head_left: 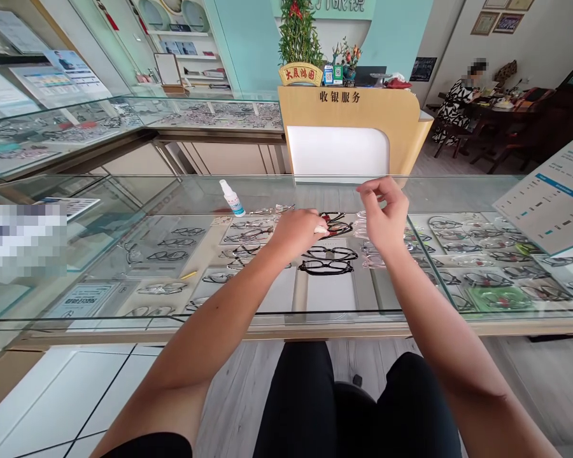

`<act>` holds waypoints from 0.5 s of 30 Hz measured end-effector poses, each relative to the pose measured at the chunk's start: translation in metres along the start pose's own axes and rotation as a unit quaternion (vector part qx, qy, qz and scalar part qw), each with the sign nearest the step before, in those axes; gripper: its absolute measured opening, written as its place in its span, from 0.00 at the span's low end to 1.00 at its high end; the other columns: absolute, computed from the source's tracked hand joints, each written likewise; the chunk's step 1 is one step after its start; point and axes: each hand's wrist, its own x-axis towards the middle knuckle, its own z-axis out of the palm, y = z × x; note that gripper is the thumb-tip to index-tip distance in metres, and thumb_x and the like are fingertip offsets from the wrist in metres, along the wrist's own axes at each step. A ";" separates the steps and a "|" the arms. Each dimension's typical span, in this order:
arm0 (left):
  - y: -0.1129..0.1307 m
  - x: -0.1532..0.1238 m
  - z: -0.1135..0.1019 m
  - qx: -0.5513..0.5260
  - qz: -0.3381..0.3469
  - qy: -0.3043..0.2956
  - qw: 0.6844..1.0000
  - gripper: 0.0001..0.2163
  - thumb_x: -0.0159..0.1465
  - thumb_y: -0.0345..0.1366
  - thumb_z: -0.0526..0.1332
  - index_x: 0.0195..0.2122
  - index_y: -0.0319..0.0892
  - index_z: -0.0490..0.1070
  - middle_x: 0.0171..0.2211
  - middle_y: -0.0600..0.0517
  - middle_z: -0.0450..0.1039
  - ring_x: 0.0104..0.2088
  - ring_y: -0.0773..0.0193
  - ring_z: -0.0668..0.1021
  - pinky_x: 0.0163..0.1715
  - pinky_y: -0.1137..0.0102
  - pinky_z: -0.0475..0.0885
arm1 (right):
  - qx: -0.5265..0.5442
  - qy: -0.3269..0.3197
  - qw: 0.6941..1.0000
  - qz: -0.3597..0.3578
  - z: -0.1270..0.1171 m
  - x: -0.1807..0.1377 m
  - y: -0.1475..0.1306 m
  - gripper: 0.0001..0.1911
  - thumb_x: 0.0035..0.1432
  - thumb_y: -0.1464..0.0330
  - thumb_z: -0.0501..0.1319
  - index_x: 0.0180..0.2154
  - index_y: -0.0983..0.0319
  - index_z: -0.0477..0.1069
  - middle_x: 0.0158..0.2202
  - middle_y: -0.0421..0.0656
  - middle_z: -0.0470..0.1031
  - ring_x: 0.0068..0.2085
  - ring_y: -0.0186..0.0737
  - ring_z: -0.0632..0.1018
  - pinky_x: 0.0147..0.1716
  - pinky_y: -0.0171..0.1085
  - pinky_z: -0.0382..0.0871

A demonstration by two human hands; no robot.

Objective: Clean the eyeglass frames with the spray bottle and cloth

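My left hand [298, 232] rests on the glass counter top [172, 197] with its fingers curled around one end of a dark-framed pair of glasses [338, 224]. My right hand [386, 213] is raised just to the right of it. Its thumb and fingers are pinched together above the frame, and what they hold is too small to make out. A small white spray bottle [232, 198] lies tilted on the glass to the left of my left hand. Inside the case below, several pairs of glasses lie on trays, including a black pair [325, 266].
A wooden cashier desk [353, 117] with a potted plant [298, 38] stands behind the counter. More glass display cases [67, 130] run along the left. A printed sheet [554, 203] lies on the counter at the right. A person sits at a dark table [463, 102] at the far right.
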 end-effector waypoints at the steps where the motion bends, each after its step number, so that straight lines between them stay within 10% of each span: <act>1: 0.001 0.000 0.002 0.013 0.000 -0.015 1.000 0.06 0.66 0.37 0.70 0.35 0.51 0.89 0.39 0.48 0.86 0.35 0.52 0.82 0.32 0.63 0.66 | -0.003 -0.002 1.000 -0.006 0.000 0.000 0.000 0.10 0.69 0.68 0.62 0.33 0.55 0.77 0.36 0.41 0.82 0.39 0.43 0.78 0.46 0.45 0.71; 8: 0.013 0.000 -0.005 0.057 -0.044 -0.101 0.992 0.09 0.69 0.40 0.67 0.40 0.50 0.89 0.46 0.48 0.87 0.43 0.50 0.85 0.37 0.61 0.71 | -0.021 0.001 0.999 -0.035 0.001 0.000 0.003 0.10 0.69 0.70 0.61 0.33 0.56 0.76 0.36 0.40 0.81 0.38 0.41 0.78 0.44 0.43 0.72; 15: 0.010 0.000 -0.013 0.045 -0.048 -0.041 0.997 0.16 0.71 0.30 0.60 0.49 0.49 0.88 0.63 0.53 0.84 0.54 0.47 0.85 0.47 0.56 0.78 | -0.044 0.000 0.998 -0.048 0.004 -0.001 0.003 0.10 0.70 0.70 0.61 0.34 0.56 0.75 0.35 0.41 0.81 0.39 0.42 0.79 0.44 0.43 0.73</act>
